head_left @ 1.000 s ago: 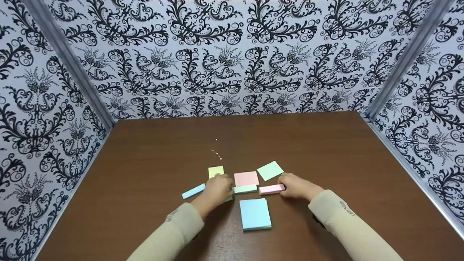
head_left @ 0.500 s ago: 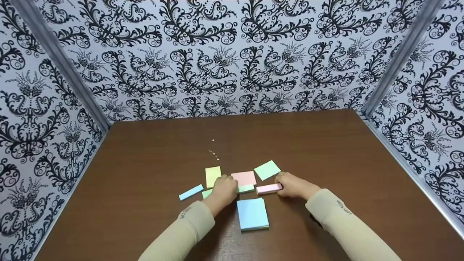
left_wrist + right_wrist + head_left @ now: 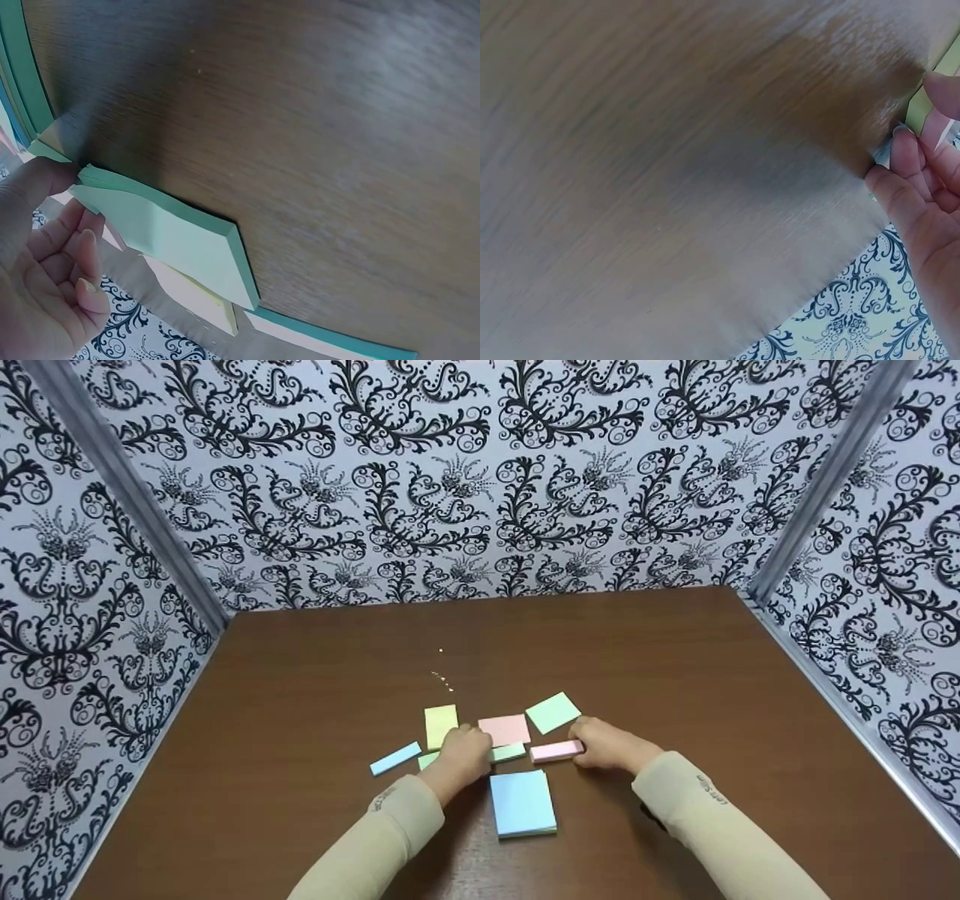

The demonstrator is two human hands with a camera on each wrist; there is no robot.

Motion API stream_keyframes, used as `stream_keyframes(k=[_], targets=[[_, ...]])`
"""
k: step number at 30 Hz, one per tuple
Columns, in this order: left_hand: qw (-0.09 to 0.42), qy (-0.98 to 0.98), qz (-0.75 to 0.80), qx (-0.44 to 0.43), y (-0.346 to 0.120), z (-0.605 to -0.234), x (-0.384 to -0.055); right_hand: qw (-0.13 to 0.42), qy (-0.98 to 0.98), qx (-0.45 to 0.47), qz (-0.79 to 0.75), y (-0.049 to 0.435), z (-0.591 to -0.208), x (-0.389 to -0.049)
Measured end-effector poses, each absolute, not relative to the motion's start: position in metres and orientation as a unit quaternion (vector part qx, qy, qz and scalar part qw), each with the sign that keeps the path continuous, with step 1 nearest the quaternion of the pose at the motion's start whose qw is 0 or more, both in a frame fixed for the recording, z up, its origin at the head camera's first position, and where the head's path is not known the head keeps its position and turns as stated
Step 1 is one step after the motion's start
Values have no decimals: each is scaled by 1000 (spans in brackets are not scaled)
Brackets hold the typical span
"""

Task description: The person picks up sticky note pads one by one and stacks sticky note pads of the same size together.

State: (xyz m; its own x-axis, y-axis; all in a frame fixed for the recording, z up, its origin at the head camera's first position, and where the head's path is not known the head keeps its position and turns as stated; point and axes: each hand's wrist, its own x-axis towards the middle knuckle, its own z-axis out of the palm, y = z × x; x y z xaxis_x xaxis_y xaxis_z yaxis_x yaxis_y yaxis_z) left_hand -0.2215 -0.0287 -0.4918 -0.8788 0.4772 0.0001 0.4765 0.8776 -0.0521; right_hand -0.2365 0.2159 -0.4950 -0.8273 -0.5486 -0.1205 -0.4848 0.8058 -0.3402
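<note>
My left hand (image 3: 466, 754) pinches the left end of a narrow green sticky note pad (image 3: 510, 751), with part of the strip behind the fingers. At the other side, my right hand (image 3: 607, 744) grips the right end of a narrow pink sticky note pad (image 3: 553, 751) between thumb and fingers. The two strips lie almost end to end. A square pink pad (image 3: 504, 727) lies behind the green strip. Beside the left hand is a light green pad (image 3: 165, 232), partly hidden by that hand in the head view. A larger blue-topped stack (image 3: 523, 804) sits in front of the strips.
On the brown table (image 3: 337, 675), a yellow pad (image 3: 440, 726) and a narrow blue pad (image 3: 395, 758) lie to the left. A tilted light green pad (image 3: 553, 712) is near the right hand. Small white specks (image 3: 442, 681) lie farther back. Patterned walls (image 3: 420, 495) enclose the table.
My left hand has moved right to the green strip, uncovering more of the yellow and light green pads. The right hand stays on the pink strip. Over the last half second, little differs.
</note>
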Motion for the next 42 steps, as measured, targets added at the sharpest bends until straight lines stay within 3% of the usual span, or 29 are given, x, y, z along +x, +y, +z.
stream_keyframes(k=[16,22,33,42], targets=[[-12,-970,-54,-238,-32,-494,-221,105,942,-280,-151,219,-495,-236],[-16,-958,-68,-279,-37,-489,-226,109,944,-272,-150,218,-496,-236],[73,-881,103,-455,-45,-483,-231,107,945,-274,-145,218,-497,-236],[93,-860,202,-460,-43,-484,-230,109,943,-274,-154,218,-495,-236]])
